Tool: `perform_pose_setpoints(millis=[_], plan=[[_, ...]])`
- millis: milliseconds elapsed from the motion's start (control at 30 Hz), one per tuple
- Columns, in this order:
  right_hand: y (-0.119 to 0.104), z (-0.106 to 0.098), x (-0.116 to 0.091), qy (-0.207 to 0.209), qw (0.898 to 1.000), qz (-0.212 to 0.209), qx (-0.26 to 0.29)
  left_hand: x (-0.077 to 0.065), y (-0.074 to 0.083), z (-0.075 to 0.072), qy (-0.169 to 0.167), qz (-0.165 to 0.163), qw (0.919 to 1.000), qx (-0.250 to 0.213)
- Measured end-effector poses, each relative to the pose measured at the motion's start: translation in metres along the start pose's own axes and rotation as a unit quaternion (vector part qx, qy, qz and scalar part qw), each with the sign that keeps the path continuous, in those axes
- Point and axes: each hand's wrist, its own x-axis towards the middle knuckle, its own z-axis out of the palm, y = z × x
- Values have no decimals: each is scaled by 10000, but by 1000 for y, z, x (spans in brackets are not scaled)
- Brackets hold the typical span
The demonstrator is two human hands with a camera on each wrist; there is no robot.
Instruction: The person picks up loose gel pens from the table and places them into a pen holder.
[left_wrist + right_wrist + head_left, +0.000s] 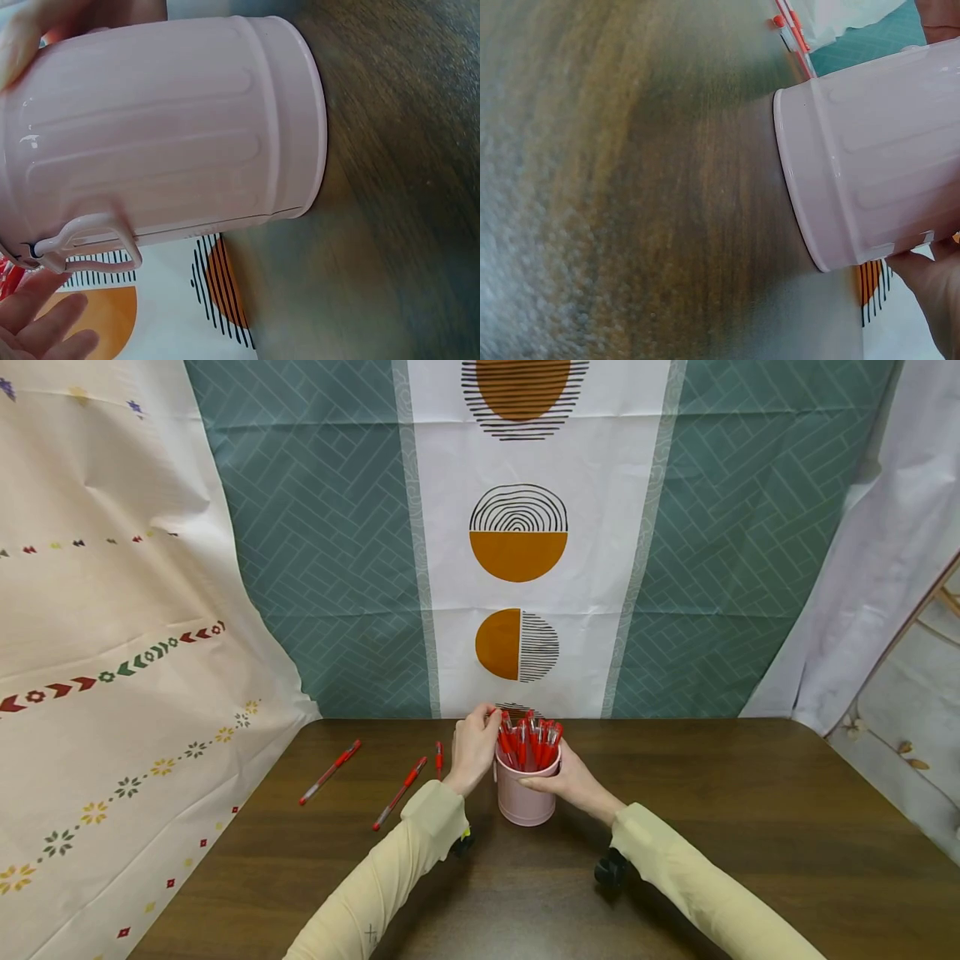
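A pink pen holder, shaped like a small bucket with a side loop handle, stands upright on the table. Several red-capped pens lean inside it, caps upward. My right hand grips the holder's right side, thumb across the front just below the rim, the other fingers behind. At the left of the rim, my left hand pinches a red pen by its top end, most of that pen hidden by the fingers. In the left wrist view, the other left fingers spread loosely beside the handle.
On the dark wooden table, three red pens lie left of my left hand: one farthest left, one nearer and one partly shown close to the wrist. A patterned cloth hangs behind the table's back edge.
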Motion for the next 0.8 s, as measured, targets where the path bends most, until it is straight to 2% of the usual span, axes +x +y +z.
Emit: perform_pose_setpoints(millis=[200, 567, 800], plan=[[-1, -1, 0, 13, 10000, 65, -21, 1, -2, 0, 20, 1, 9999, 136], [-2, -2, 0, -26, 10000, 9, 11, 2, -2, -2, -140, 106, 9998, -137], [0, -1, 0, -1, 9999, 122, 15, 2, -4, -3, -235, 88, 9994, -243]])
